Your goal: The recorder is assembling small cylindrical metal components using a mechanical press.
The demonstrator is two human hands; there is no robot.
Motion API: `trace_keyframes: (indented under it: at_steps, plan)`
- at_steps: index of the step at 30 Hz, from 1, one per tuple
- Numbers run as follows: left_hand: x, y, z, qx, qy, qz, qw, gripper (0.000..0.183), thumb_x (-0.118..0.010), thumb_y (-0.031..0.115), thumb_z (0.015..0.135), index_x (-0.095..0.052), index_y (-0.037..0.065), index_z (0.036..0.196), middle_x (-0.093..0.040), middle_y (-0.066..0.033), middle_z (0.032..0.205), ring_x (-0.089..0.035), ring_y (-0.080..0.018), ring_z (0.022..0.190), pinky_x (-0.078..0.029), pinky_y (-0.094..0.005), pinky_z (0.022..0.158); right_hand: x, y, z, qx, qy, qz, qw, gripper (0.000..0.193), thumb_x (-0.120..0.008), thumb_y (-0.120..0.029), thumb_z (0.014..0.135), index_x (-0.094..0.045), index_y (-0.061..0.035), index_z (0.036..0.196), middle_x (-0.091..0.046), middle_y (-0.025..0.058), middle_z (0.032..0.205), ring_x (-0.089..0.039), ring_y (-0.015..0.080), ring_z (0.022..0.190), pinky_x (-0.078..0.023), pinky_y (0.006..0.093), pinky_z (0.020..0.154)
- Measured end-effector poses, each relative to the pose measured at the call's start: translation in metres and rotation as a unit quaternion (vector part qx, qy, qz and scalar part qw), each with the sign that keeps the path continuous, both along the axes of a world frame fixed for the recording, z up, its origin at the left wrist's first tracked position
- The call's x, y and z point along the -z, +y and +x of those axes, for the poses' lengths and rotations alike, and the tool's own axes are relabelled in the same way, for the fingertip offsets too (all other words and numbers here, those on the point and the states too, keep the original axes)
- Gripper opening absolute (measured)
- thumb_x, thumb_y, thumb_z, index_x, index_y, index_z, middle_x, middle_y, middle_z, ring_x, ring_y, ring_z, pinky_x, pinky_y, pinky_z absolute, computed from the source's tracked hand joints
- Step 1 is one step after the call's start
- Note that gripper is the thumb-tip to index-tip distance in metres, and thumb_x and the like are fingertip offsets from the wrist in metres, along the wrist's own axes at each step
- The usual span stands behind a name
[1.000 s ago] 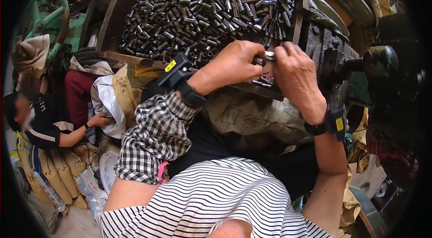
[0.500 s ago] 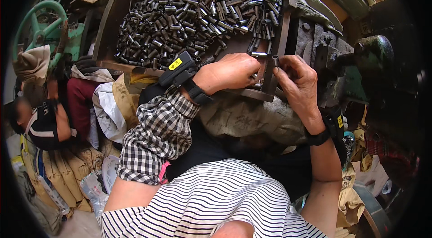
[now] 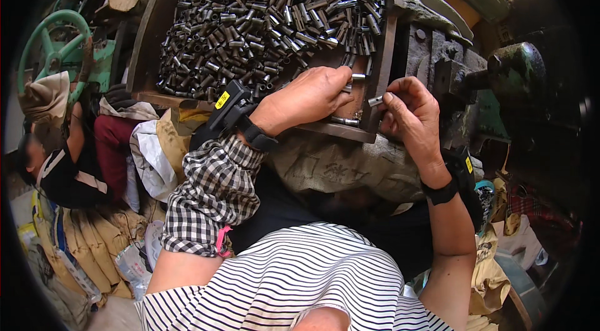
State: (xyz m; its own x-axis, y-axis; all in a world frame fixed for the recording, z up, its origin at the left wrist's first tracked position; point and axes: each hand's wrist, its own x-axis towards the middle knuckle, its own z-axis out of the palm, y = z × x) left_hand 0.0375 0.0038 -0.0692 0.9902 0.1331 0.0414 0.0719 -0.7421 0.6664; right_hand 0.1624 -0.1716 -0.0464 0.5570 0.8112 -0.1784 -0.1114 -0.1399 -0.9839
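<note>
My right hand (image 3: 412, 115) is just right of the wooden tray's side wall (image 3: 382, 68). Its thumb and fingers pinch a short shiny metal tube (image 3: 375, 100), held nearly level with one end pointing left. Over the tray's front right corner, my left hand (image 3: 312, 96) is closed, back of the hand up. A small metal tube (image 3: 347, 88) shows at its fingertips; the rest of the grip is hidden. Beside those fingers lies another tube (image 3: 358, 76), and one more tube (image 3: 345, 121) rests along the front wall. A heap of dark metal tubes (image 3: 250, 25) fills most of the tray.
Greasy machinery (image 3: 519, 71) stands close on the right. A green handwheel (image 3: 55, 50) is at the far left, near another person (image 3: 72, 168). Grey cloth (image 3: 350, 162) hangs below the tray, and brown sacks (image 3: 94, 243) lie at lower left.
The tube in my right hand has tipped from upright to nearly level. My left hand has shifted slightly left and up, uncovering more of the tray's front corner.
</note>
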Motion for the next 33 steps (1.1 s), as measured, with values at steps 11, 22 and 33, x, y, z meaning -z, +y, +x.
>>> trace_keyframes:
  at_steps: [11, 22, 33]
  plan:
    - [-0.028, -0.005, 0.004, -0.108, 0.107, -0.500, 0.853, 0.019, -0.058, 0.020, 0.091, -0.054, 0.002, 0.095, -0.060, -0.0021, 0.076, -0.054, -0.0033, 0.056, -0.045, -0.0163, 0.046, 0.004, -0.001, 0.003, 0.038, 0.128, 0.047, 0.990, 0.013, -0.058, -0.007, 0.088, -0.056, -0.0001, 0.098, -0.063, 0.0057, 0.077, -0.059, 0.0072, 0.055, -0.043, 0.0157, 0.045]
    - [-0.021, -0.011, 0.005, -0.145, 0.008, -0.581, 0.801, 0.015, -0.060, 0.011, 0.087, -0.057, 0.002, 0.098, -0.057, 0.0003, 0.075, -0.055, -0.0038, 0.056, -0.047, -0.0164, 0.045, 0.003, -0.003, 0.009, 0.026, 0.163, 0.041, 0.986, 0.015, -0.060, -0.012, 0.088, -0.059, 0.0002, 0.096, -0.063, 0.0066, 0.073, -0.054, 0.0055, 0.048, -0.041, 0.0155, 0.044]
    - [-0.011, -0.020, 0.005, -0.129, 0.013, -0.652, 0.747, 0.015, -0.059, 0.014, 0.090, -0.056, 0.002, 0.097, -0.058, -0.0001, 0.076, -0.055, -0.0043, 0.056, -0.046, -0.0153, 0.045, 0.011, -0.003, 0.007, 0.042, 0.262, 0.052, 0.963, 0.014, -0.059, -0.014, 0.089, -0.058, -0.0008, 0.093, -0.065, 0.0083, 0.074, -0.054, 0.0053, 0.048, -0.043, 0.0156, 0.043]
